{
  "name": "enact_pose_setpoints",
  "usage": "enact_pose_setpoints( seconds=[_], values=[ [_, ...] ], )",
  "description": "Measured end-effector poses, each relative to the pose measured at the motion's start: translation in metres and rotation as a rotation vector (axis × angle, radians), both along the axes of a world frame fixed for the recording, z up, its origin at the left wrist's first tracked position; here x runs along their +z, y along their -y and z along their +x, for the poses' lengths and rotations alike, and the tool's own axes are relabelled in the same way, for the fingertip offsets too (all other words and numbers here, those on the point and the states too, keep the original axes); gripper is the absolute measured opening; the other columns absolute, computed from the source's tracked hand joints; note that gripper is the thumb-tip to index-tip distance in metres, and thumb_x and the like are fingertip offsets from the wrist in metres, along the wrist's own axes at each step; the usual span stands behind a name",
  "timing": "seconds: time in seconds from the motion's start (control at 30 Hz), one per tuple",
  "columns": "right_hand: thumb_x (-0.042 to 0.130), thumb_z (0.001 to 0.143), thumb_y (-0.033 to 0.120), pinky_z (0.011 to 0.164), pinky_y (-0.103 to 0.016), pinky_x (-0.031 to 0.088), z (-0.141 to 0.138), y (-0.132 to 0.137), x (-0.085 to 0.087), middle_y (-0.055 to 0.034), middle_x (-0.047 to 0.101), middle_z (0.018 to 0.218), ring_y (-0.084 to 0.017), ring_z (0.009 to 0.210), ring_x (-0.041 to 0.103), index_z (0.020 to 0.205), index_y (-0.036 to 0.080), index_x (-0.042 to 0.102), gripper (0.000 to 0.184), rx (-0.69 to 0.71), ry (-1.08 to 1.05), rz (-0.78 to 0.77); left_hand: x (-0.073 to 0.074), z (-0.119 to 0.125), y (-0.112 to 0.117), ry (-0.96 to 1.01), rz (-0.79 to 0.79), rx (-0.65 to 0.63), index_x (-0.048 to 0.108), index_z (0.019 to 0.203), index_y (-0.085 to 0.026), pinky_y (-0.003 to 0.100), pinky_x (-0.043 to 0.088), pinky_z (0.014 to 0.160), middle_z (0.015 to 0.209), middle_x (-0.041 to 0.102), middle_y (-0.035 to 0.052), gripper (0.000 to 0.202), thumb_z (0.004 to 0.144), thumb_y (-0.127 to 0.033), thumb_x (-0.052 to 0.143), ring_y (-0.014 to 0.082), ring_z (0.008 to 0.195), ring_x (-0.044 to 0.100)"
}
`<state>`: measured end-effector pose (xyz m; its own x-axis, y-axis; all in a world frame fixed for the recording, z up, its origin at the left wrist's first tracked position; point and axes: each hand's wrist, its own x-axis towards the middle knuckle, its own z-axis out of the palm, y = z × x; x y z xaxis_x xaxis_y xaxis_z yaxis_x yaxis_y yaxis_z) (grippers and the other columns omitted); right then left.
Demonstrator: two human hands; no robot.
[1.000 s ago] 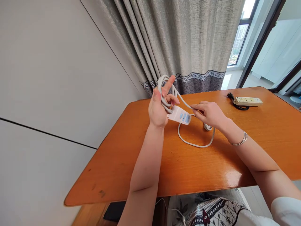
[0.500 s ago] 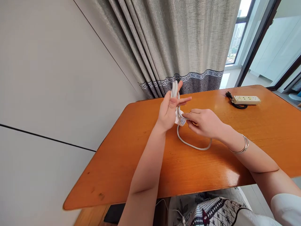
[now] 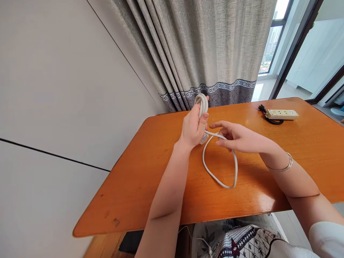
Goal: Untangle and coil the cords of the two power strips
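Observation:
My left hand is raised above the orange table and closed around a white power strip and the coiled turns of its white cable, which stick up above my fingers. The strip itself is almost hidden behind that hand. A loose loop of the same cable hangs down onto the table. My right hand, fingers apart, holds the cable strand just right of my left hand, with the strand running between its fingers.
A second, cream power strip with a black cord lies at the table's far right. A grey curtain hangs behind the table, a wall stands to the left, and a window is at the right.
My left hand turned and closed over the strip, hiding its blue switches. The cable loop on the table grew longer toward me. My right hand moved from pinching the cable near the strip to a looser hold.

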<state>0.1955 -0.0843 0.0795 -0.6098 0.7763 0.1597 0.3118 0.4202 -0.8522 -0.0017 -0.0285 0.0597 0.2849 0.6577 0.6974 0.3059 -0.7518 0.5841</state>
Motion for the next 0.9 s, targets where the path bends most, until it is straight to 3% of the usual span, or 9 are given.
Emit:
enact_pose_setpoints(
  seconds=[0.07, 0.13, 0.2, 0.3, 0.37, 0.47, 0.63, 0.77, 0.9],
  values=[
    [0.057, 0.094, 0.035, 0.049, -0.023, 0.037, 0.010, -0.008, 0.002, 0.0057, 0.054, 0.065, -0.009, 0.050, 0.047, 0.124, 0.015, 0.058, 0.036, 0.105, 0.050, -0.134, 0.002, 0.000, 0.001, -0.028, 0.038, 0.043, 0.060, 0.128, -0.015, 0.030, 0.049, 0.068, 0.082, 0.069, 0.0070, 0.068, 0.096, -0.071, 0.038, 0.0208, 0.074, 0.068],
    [0.057, 0.095, 0.040, 0.048, -0.024, 0.037, 0.018, -0.013, 0.005, 0.0043, 0.056, 0.064, -0.010, 0.049, 0.050, 0.114, 0.016, 0.063, 0.032, 0.129, 0.136, -0.161, 0.004, 0.001, 0.002, -0.068, 0.061, 0.097, 0.061, 0.125, -0.014, 0.032, 0.051, 0.074, 0.085, 0.070, 0.0085, 0.068, 0.096, -0.071, 0.035, 0.0239, 0.086, 0.070],
    [0.058, 0.094, 0.036, 0.052, -0.025, 0.039, 0.021, -0.013, 0.008, 0.0024, 0.059, 0.065, -0.011, 0.052, 0.053, 0.105, 0.015, 0.066, 0.025, 0.012, 0.219, -0.015, 0.005, 0.001, 0.002, -0.114, 0.050, 0.138, 0.062, 0.119, -0.014, 0.033, 0.051, 0.077, 0.084, 0.070, 0.0087, 0.066, 0.098, -0.069, 0.033, 0.0249, 0.091, 0.069],
    [0.057, 0.094, 0.024, 0.064, -0.028, 0.043, 0.017, -0.008, 0.007, -0.0034, 0.069, 0.078, -0.015, 0.066, 0.060, 0.101, 0.016, 0.070, 0.016, -0.267, 0.258, 0.384, 0.005, 0.003, 0.002, -0.176, -0.030, 0.122, 0.062, 0.103, -0.017, 0.031, 0.050, 0.072, 0.076, 0.067, 0.0064, 0.060, 0.098, -0.069, 0.033, 0.0225, 0.082, 0.068],
    [0.056, 0.096, 0.021, 0.072, -0.030, 0.045, 0.012, -0.006, 0.004, -0.0066, 0.074, 0.093, -0.017, 0.079, 0.064, 0.105, 0.018, 0.071, 0.019, -0.381, 0.205, 0.579, 0.004, 0.006, 0.003, -0.186, -0.138, 0.042, 0.060, 0.092, -0.018, 0.029, 0.047, 0.062, 0.068, 0.061, 0.0025, 0.057, 0.097, -0.070, 0.035, 0.0183, 0.067, 0.063],
    [0.055, 0.098, 0.024, 0.074, -0.030, 0.047, 0.010, -0.007, 0.000, -0.0069, 0.074, 0.097, -0.018, 0.084, 0.066, 0.108, 0.019, 0.072, 0.020, -0.435, 0.126, 0.720, 0.003, 0.010, 0.007, -0.130, -0.352, -0.160, 0.054, 0.085, -0.020, 0.025, 0.037, 0.048, 0.060, 0.051, -0.0031, 0.056, 0.095, -0.072, 0.037, 0.0113, 0.047, 0.050],
    [0.058, 0.099, 0.035, 0.067, -0.029, 0.045, 0.017, -0.013, -0.002, -0.0060, 0.066, 0.095, -0.016, 0.077, 0.060, 0.106, 0.022, 0.074, 0.022, -0.489, 0.122, 0.913, 0.005, 0.013, 0.013, -0.044, -0.615, -0.544, 0.048, 0.082, -0.019, 0.022, 0.030, 0.041, 0.062, 0.056, -0.0024, 0.059, 0.087, -0.078, 0.048, 0.0053, 0.040, 0.039],
    [0.052, 0.101, 0.045, 0.065, -0.030, 0.045, 0.021, -0.022, -0.005, -0.0058, 0.060, 0.094, -0.015, 0.073, 0.055, 0.108, 0.023, 0.075, 0.032, -0.446, 0.084, 0.963, 0.008, 0.016, 0.016, 0.026, -0.737, -0.727, 0.051, 0.091, -0.017, 0.020, 0.023, 0.038, 0.072, 0.067, 0.0024, 0.055, 0.084, -0.071, 0.061, 0.0020, 0.036, 0.035],
    [0.034, 0.105, 0.054, 0.070, -0.032, 0.047, 0.023, -0.032, -0.010, -0.0062, 0.059, 0.090, -0.017, 0.076, 0.056, 0.105, 0.022, 0.074, 0.051, -0.354, -0.016, 0.878, 0.009, 0.019, 0.021, 0.141, -0.768, -0.805, 0.043, 0.078, -0.019, 0.021, 0.019, 0.034, 0.073, 0.070, 0.0047, 0.054, 0.084, -0.069, 0.063, 0.0015, 0.032, 0.033]
  ],
)
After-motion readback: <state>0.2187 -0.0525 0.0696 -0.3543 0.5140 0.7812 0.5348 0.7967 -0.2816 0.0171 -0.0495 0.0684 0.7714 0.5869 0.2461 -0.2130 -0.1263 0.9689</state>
